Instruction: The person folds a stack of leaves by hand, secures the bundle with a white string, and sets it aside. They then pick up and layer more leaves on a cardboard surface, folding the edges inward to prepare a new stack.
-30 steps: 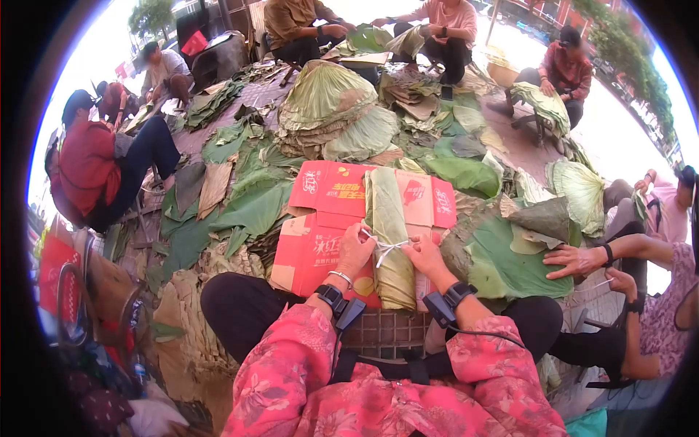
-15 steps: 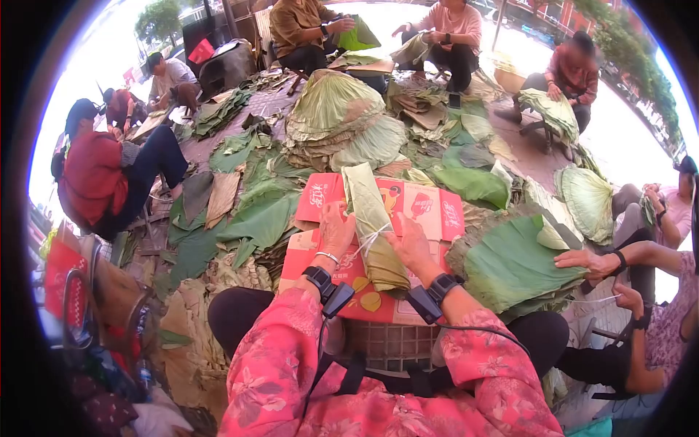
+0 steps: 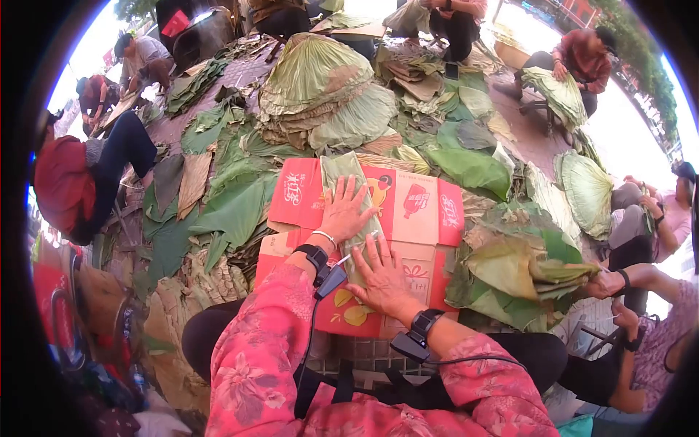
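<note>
A folded bundle of green lotus leaves (image 3: 337,169) lies lengthwise on a flattened red cardboard box (image 3: 419,207) across my lap. My left hand (image 3: 345,211) rests flat on the bundle's middle, fingers spread. My right hand (image 3: 378,280) lies palm down on the bundle's near end, fingers apart, hiding that end. A white string (image 3: 342,259) shows between the two hands at the bundle's left side. Both wrists wear black bands with small devices.
A big heap of stacked lotus leaves (image 3: 320,95) sits ahead, with loose leaves all over the ground. At right, another person's hands (image 3: 604,284) hold a leaf pile (image 3: 520,273). A person in red (image 3: 62,182) sits at left; others sit around the back.
My hands let go of the string and now lie flat on the bundle. The bundle lies further up the cardboard. The neighbour's big leaf has been folded over.
</note>
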Action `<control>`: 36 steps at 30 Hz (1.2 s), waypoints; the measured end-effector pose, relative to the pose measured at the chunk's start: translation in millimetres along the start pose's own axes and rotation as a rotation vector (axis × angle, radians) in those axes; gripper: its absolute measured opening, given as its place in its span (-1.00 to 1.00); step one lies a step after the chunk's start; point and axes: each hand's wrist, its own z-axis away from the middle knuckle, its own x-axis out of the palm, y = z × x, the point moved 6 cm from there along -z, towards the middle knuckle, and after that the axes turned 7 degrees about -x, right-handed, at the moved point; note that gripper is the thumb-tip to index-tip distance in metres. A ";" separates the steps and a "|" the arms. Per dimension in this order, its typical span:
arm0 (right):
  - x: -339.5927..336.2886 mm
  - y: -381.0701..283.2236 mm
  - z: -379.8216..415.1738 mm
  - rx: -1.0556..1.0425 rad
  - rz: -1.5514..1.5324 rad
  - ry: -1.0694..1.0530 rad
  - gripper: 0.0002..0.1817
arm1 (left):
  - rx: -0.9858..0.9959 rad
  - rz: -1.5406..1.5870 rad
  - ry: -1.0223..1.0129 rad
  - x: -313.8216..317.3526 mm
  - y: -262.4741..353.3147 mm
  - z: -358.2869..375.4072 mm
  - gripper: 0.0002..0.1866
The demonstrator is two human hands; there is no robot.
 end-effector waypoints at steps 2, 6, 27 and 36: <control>3.5 0.4 1.2 -0.016 0.005 0.033 -0.22 | 0.006 0.013 0.004 -0.9 -0.9 0.2 -0.26; 7.0 -2.4 8.6 -0.016 0.032 0.037 -0.19 | -0.007 -0.008 -0.007 0.6 -1.2 0.1 -0.27; -3.9 14.6 -1.1 -0.085 0.047 0.055 -0.27 | -0.178 -0.037 0.083 -12.4 -45.4 8.8 -0.12; -1.2 33.9 1.3 0.105 -0.174 0.221 -0.30 | -0.185 0.143 0.041 -28.2 -49.7 16.4 -0.18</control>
